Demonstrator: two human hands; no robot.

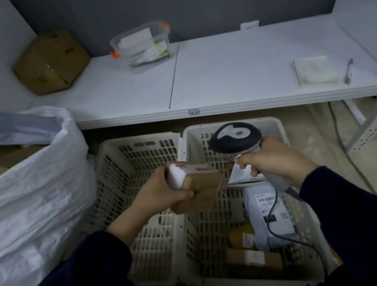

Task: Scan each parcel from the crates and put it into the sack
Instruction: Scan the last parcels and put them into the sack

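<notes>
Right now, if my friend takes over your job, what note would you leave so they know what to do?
Left hand holds a small cardboard parcel.
Right hand grips the barcode scanner, its head beside that parcel.
The white sack stands open on the left.
Done: some packed parcels already lie in the sack.
Left: scan the held parcel and drop it in the sack. Then do the white bagged parcel, the yellow parcel and the brown box waiting in the near crate.
</notes>
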